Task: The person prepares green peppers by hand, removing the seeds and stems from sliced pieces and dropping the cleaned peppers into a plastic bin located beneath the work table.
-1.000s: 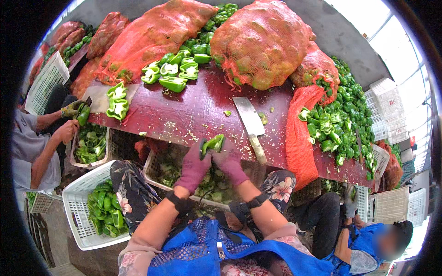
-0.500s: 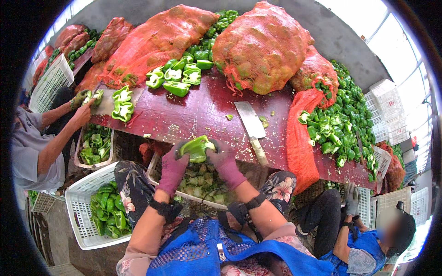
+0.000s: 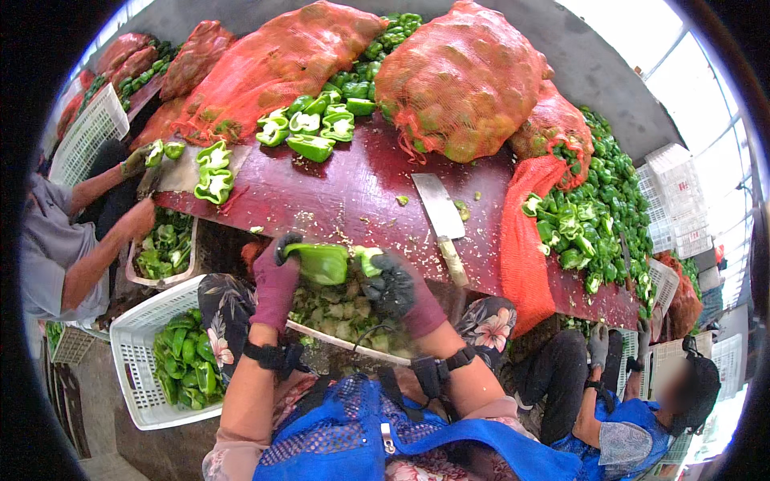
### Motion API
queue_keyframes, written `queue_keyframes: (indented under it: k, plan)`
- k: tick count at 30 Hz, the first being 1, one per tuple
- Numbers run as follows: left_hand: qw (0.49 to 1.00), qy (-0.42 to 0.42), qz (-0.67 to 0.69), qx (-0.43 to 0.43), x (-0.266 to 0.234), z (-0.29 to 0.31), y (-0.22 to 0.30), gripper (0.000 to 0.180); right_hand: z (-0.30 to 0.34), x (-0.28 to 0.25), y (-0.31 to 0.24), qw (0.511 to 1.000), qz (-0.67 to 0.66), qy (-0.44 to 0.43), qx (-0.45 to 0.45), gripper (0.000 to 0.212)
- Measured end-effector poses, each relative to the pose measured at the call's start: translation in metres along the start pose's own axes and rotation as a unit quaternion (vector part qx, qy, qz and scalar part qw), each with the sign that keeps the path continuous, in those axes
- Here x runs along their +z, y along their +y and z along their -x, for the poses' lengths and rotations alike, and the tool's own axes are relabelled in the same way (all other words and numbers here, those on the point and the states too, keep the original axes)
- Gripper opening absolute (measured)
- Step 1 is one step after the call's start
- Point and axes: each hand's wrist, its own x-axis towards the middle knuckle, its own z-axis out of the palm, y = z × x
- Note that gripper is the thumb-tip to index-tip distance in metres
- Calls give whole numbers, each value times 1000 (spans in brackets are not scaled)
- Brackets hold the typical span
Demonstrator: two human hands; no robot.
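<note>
In purple gloves with dark palms, both my hands are over a basin [image 3: 353, 343] of pale pepper scraps between my knees. My left hand [image 3: 277, 280] grips a hollowed green bell pepper [image 3: 322, 264] by its left side. A little to the right, my right hand [image 3: 401, 293] pinches a small pale-green pepper core [image 3: 369, 261], apart from the pepper. On the red table just beyond lies a cleaver [image 3: 439, 210], its wooden handle toward me. Several pepper halves [image 3: 311, 147] rest cut side up farther back.
Red mesh sacks [image 3: 461, 80] of peppers stand along the table's back. Whole peppers [image 3: 609, 192] heap at right. A white crate [image 3: 132, 393] of cut peppers sits at my left. One co-worker [image 3: 68, 248] handles pepper at left; another [image 3: 622, 425] sits at lower right.
My hands have moved apart, and the core has come away from the pepper in my right hand. The left co-worker's two hands have also separated.
</note>
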Motion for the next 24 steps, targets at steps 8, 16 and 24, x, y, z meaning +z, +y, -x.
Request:
queue_keyframes:
  k: [8,16,24]
  plan:
    - [997,63,-21,-26,-43,-23,3,35,14,-9,-29,971,235,1,-49,36]
    - [964,-90,-206,145,-18,15,13,48,-25,-4,32,811,585,19,-5,55]
    - [872,228,-425,87,-220,25,-19,48,-20,-16,9,787,600,41,-137,58]
